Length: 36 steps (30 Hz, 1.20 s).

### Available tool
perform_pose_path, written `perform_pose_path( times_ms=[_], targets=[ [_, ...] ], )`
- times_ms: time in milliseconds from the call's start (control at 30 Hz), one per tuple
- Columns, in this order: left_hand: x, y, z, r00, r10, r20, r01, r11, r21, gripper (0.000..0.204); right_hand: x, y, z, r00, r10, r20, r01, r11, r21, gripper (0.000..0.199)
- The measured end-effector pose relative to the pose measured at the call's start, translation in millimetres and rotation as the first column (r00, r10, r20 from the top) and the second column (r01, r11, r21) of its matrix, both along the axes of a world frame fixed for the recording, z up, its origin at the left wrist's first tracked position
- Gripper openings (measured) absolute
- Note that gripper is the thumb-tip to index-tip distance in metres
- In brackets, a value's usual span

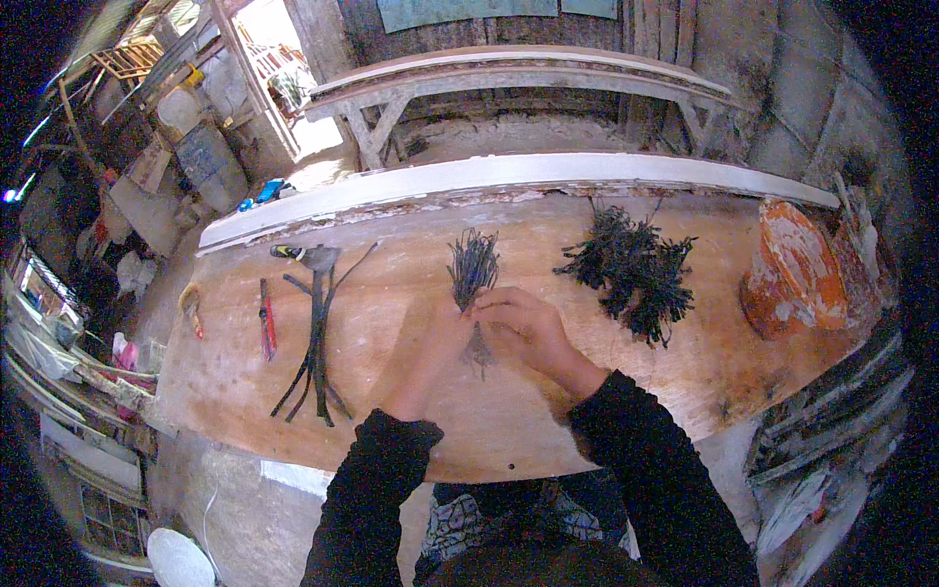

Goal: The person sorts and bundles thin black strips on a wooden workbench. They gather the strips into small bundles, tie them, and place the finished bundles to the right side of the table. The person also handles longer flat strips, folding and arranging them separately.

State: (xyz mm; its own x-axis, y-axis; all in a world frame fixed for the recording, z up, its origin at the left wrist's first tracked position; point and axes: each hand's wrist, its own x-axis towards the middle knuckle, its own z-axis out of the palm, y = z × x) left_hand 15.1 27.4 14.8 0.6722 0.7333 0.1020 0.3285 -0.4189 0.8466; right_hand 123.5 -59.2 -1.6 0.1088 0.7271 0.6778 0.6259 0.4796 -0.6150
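Over the middle of the wooden table, a small bundle of thin dark strips (473, 266) stands between my hands. Its loose ends fan out above my fingers, and more frayed ends hang below them. My left hand (442, 328), a little blurred, is closed round the bundle's middle. On the other side, my right hand (526, 325) pinches at the same spot with bent fingers. Whether a tie runs between the fingertips is too small to tell. A pile of similar dark bundles (636, 269) lies to the right. Long dark strips (318, 342) lie loose to the left.
Left on the tabletop (391, 274) are a red-handled tool (267, 328), a scraper (319, 257) and a curved object (192, 305). An orange, white-smeared bucket (800, 269) stands at right. A white beam (509, 174) lines the far edge, with a bench (528, 67) beyond.
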Motion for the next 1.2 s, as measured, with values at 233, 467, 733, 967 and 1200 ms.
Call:
perform_pose_path(
  times_ms=[233,467,733,967,1200],
  targets=[
    [-1,-4,-1,0.996,0.062,-0.070,-0.060,0.998,0.018,0.034,-5,-4,4,0.997,-0.020,0.070,0.015,0.997,0.077,0.024],
    [3,13,-21,0.983,0.133,-0.125,-0.136,0.990,-0.021,0.040,-7,-4,-3,0.989,-0.067,-0.135,0.062,0.997,-0.036,0.024],
    [2,35,-80,0.992,-0.102,-0.070,0.108,0.990,0.089,0.025,-19,-3,5,0.609,-0.021,-0.793,-0.365,0.880,-0.303,0.013],
    [11,15,-61,0.982,-0.096,0.163,0.110,0.990,-0.083,0.021,-12,5,-12,0.980,-0.186,-0.072,0.180,0.979,-0.091,0.006],
    [12,19,-60,0.995,-0.093,0.033,0.089,0.991,0.099,0.024,-10,16,-27,0.709,-0.007,-0.705,-0.112,0.986,-0.123,0.002]
  ],
)
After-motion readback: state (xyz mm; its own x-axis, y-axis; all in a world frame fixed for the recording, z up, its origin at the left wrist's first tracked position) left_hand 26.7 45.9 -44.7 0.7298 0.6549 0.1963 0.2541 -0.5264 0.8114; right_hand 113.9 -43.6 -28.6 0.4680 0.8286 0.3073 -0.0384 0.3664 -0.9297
